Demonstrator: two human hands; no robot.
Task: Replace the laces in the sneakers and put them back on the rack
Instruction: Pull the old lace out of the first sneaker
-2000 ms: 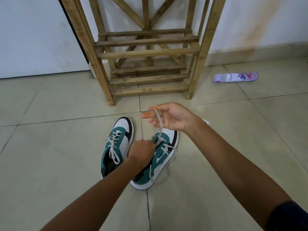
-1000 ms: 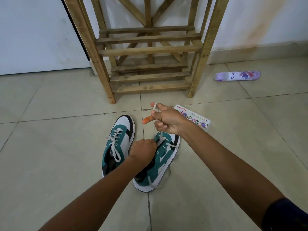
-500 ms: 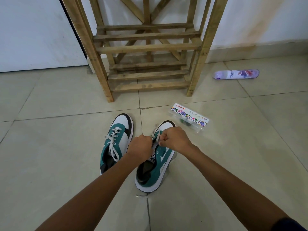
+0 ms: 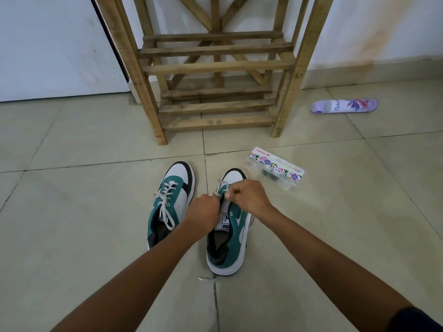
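Two green and white sneakers sit side by side on the tiled floor (image 4: 72, 212), toes toward a wooden rack (image 4: 215, 68) of rough slats and crossed braces standing against the white wall. The left sneaker (image 4: 172, 202) is fully laced with a pale flat lace. The right sneaker (image 4: 230, 238) has its tongue bared, and both hands meet over its upper eyelets. The left hand (image 4: 203, 216) is curled into a loose fist with its fingers pinching the lace (image 4: 218, 194) at the shoe's inner edge; the right hand (image 4: 249, 197) has its fingers curled too, thumb and forefinger nipping the same lace just beside the other hand. The hands and forearms hide most of the lacing on that shoe. A loose lace end (image 4: 203, 279) with a plastic tip lies on the floor by the heel. Just right of the shoe's toe rests a clear plastic box (image 4: 275, 168) with a flowered label, and farther right a smooth lilac spray can (image 4: 345, 106) lies on its side near the skirting.
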